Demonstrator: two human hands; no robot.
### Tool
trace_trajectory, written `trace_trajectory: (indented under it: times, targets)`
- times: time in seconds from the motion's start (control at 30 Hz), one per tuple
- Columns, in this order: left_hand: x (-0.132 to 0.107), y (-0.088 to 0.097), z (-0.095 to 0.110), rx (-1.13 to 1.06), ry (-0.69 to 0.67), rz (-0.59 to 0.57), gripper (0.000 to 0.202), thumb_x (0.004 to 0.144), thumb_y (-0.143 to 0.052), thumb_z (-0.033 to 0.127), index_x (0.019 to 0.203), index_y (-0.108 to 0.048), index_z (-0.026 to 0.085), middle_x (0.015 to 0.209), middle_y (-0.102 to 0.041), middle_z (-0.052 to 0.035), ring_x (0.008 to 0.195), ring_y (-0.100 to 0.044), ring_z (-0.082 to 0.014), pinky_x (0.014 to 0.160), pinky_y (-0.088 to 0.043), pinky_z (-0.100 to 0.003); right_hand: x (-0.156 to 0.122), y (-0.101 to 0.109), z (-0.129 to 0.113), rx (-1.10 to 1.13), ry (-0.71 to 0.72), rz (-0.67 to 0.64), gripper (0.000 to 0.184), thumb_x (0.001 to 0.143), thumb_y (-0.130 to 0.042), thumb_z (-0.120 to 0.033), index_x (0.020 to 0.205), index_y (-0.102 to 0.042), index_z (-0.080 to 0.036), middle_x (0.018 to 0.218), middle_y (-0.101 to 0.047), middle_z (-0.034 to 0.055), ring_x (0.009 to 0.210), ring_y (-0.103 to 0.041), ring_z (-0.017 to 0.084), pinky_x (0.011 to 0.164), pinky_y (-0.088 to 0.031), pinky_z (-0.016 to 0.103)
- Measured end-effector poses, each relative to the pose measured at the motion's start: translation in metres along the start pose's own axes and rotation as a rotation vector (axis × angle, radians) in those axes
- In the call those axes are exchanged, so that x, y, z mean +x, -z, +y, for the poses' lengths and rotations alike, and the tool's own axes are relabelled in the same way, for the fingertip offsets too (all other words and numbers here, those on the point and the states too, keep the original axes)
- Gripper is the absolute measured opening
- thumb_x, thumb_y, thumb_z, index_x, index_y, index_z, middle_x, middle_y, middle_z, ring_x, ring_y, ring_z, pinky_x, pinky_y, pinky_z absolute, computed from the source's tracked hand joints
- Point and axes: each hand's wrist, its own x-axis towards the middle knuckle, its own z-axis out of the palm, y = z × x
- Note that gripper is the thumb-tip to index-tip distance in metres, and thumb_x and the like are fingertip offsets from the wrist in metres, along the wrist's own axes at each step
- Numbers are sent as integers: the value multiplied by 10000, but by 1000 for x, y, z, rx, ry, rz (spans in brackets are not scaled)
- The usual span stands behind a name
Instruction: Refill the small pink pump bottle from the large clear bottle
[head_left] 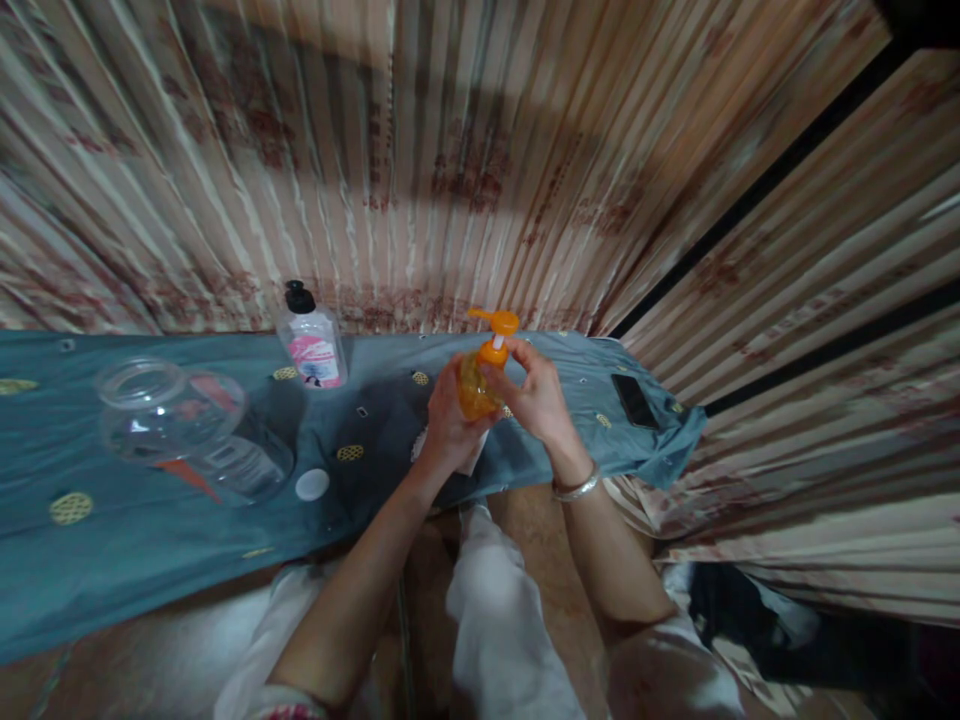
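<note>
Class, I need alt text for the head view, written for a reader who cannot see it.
A person's left hand holds an amber bottle while the right hand touches its orange pump, above a patterned blue-green cloth. To the left are a pink-labelled bottle, a clear container and a white disc; to the right, a dark phone-like slab.

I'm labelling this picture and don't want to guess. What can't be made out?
Head view: parts of the orange pump bottle, covered by the left hand and right hand.
Head view: the full shape of the white item, mostly hidden by the left hand.
Head view: the small print on the black-capped bottle, too small and blurred.
</note>
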Motion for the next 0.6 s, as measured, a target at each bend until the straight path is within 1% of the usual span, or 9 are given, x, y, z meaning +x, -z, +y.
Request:
trace_trajectory:
  times: [0.13, 0.2, 0.27, 0.33, 0.4, 0.47, 0.6]
  targets:
    - [-1, 0, -2, 32, 0, -6, 856, 692, -698, 506, 1357, -289, 157, 1320, -486, -183, 1229, -493, -325, 991, -432, -482, 1, -3, -2, -68, -51, 72, 424, 709, -680, -498, 998, -617, -194, 1032, -680, 64, 968, -623, 247, 933, -452, 423]
    - [-1, -1, -3, 40, -10, -3, 864, 693, -692, 520, 1367, -276, 174, 1325, -483, -175, 1231, -491, -324, 982, -441, -487, 1, -1, -1, -79, -46, 68, 482, 677, -714, -497, 1039, -608, -197, 1072, -673, 70, 1003, -614, 256, 938, -449, 424]
    - [-2, -1, -4, 47, -13, 4, 882, 686, -697, 526, 1375, -270, 178, 1328, -481, -173, 1221, -499, -326, 981, -442, -496, 2, 3, 1, -39, -9, 17, 515, 690, -710, -492, 1104, -596, -208, 1132, -658, 71, 1059, -599, 256, 950, -445, 412]
    - [-1, -2, -5, 55, -13, 11, 905, 669, -716, 518, 1377, -275, 168, 1331, -479, -176, 1218, -498, -335, 993, -430, -501, 3, 6, 5, 27, 43, -55, 455, 749, -659, -489, 1116, -606, -226, 1146, -658, 57, 1090, -590, 242, 968, -438, 396]
    - [-1, -2, -5, 61, -15, 14, 926, 651, -733, 517, 1375, -282, 154, 1332, -480, -182, 1219, -494, -342, 1003, -421, -495, 4, 7, 7, 62, 66, -103, 373, 797, -605, -485, 1070, -633, -232, 1093, -677, 44, 1061, -604, 230, 969, -441, 390]
    - [0, -1, -4, 63, -17, 10, 928, 649, -732, 521, 1371, -285, 149, 1330, -483, -188, 1221, -494, -339, 1006, -418, -486, 4, 5, 7, 43, 47, -71, 353, 794, -604, -488, 1018, -646, -218, 1037, -688, 48, 1010, -621, 232, 955, -451, 396]
    - [-1, 0, -3, 58, -16, -2, 882, 675, -715, 501, 1363, -291, 147, 1320, -494, -196, 1222, -497, -328, 1002, -418, -483, 1, -2, 1, -62, -19, 99, 378, 720, -678, -493, 947, -629, -195, 968, -686, 59, 992, -621, 252, 952, -447, 421]
